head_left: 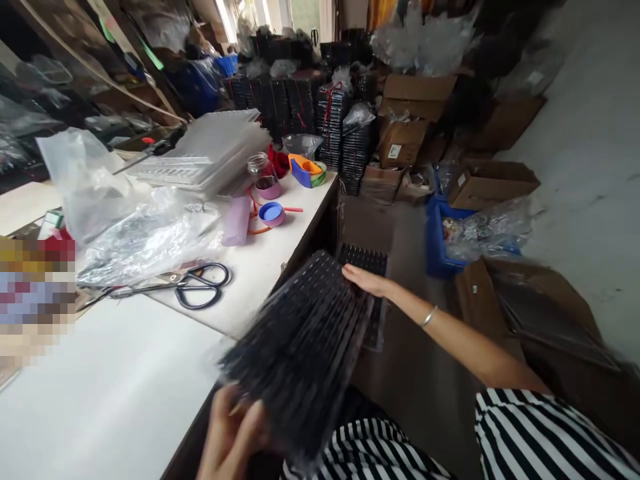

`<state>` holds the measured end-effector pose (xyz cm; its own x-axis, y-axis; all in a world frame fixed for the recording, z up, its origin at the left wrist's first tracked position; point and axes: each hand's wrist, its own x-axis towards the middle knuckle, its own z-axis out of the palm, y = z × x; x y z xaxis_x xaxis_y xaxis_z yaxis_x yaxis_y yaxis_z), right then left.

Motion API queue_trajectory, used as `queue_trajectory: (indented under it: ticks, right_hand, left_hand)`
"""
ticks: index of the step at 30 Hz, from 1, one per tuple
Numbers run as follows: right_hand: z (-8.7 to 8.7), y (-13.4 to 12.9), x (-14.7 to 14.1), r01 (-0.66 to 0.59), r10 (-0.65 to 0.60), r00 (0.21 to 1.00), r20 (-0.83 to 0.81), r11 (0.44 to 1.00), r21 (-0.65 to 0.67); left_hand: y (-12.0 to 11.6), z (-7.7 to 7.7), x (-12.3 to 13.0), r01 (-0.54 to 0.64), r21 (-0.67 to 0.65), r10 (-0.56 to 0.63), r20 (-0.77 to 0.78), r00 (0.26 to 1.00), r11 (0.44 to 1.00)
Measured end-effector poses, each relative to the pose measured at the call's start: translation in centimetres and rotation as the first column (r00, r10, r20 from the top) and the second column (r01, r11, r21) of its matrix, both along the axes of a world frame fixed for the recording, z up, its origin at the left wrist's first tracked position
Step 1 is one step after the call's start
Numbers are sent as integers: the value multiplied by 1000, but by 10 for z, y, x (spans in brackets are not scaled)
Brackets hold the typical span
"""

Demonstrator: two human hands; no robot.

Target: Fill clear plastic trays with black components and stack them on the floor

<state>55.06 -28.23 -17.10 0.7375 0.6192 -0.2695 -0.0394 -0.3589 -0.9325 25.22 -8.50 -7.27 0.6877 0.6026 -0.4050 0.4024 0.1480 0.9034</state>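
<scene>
A stack of black trays (300, 340) with rows of small light marks and clear plastic edges hangs tilted before me, blurred by motion. My left hand (235, 427) grips its near left corner, thumb and fingers closed on it. At the far right edge, my right hand (365, 280) holds the same stack, its fingertips partly hidden. Below and behind my right hand, another black tray stack (363, 255) stands low beside the table, partly covered by the held one.
The white table (125, 387) carries black-handled scissors (200, 287), crumpled clear plastic (150, 233), a glass jar (263, 173), tape rolls (307, 172) and stacked translucent trays (200, 147). A blue crate (443, 257) and cardboard boxes (493, 180) line the right side. Tied black stacks (330, 127) stand behind.
</scene>
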Motion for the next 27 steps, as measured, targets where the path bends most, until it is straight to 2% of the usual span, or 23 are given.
queue_trajectory:
  ticks: [2, 4, 7, 10, 13, 15, 21, 24, 27]
  right_hand:
    - [1, -16, 47, 41, -27, 995, 98, 989, -142]
    - [2, -27, 86, 95, -41, 981, 188, 953, -287]
    - [-6, -33, 118, 200, -49, 949, 311, 859, -472]
    - [-25, -29, 121, 317, -42, 899, 436, 750, -580]
    - [-43, -26, 114, 397, -19, 852, 524, 675, -622]
    - [-51, -26, 111, 418, -2, 834, 552, 655, -630]
    - [-51, -32, 115, 377, 58, 829, 556, 677, -632]
    - [-48, -29, 110, 385, 31, 828, 559, 694, -608]
    - [-48, -30, 85, 465, -91, 811, 578, 700, -542]
  left_hand:
    - [-33, -33, 36, 32, -243, -21, 50, 999, 969]
    - [-59, -69, 69, 72, -454, -28, 103, 994, 888]
    - [-85, -117, 108, 80, -504, -36, 97, 995, 860]
    - [-97, -148, 126, 61, -505, -40, 51, 998, 861]
    - [-98, -159, 129, 57, -495, -65, 0, 998, 867]
    - [-95, -161, 128, 60, -487, -78, -18, 997, 871]
    - [-93, -168, 129, 39, -406, -76, -75, 994, 913]
    - [-87, -171, 127, 23, -276, -70, -162, 984, 961]
    - [-69, -166, 128, 55, -35, -61, -225, 972, 998]
